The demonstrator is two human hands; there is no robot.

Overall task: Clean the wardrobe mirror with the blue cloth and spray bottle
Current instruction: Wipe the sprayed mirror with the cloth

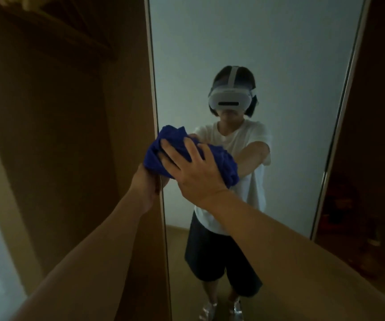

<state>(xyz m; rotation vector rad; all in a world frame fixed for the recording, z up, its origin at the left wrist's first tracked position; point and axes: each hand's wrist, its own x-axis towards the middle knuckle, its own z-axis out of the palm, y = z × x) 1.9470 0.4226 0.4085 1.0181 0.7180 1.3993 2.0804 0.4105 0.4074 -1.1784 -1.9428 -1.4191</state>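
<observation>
A tall wardrobe mirror (268, 42) with a pale metal frame fills the middle of the view. A bunched blue cloth (154, 156) is pressed against the glass near the mirror's left edge, at about chest height. My right hand (194, 170) lies spread flat on the cloth, fingers apart, pushing it onto the glass. My left hand (145, 184) is at the mirror door's left edge just below the cloth; its fingers are hidden behind the edge and the cloth. No spray bottle is in view.
A brown wooden wardrobe panel (71, 135) stands to the left of the mirror, and a dark brown door (376, 135) to the right. The mirror reflects a person in a white shirt and dark shorts, and a wooden floor.
</observation>
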